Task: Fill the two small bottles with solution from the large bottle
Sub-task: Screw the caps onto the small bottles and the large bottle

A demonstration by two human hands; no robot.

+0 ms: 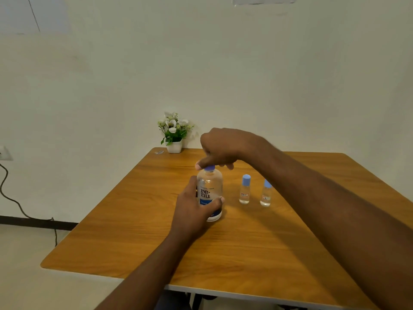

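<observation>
Left hand point(192, 209) wraps fingers round the upright large bottle point(209, 193) mid-counter point(245, 253), right hand point(220, 146) fingers pinching its blue cap point(209, 168), capped small bottle point(245, 190) and second small bottle point(266, 193) just right; smooth plastic, prob. slippery & squeezable, so best gripped at the label.

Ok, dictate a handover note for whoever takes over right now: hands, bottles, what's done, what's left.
Left hand grips the large bottle, upright on the table.
Right hand pinches its blue cap, still on.
Inner small bottle and outer small bottle stand capped to its right; fill level unclear.
Done: nothing opened yet.
Left: uncap all three, fill both small ones, recap.
</observation>
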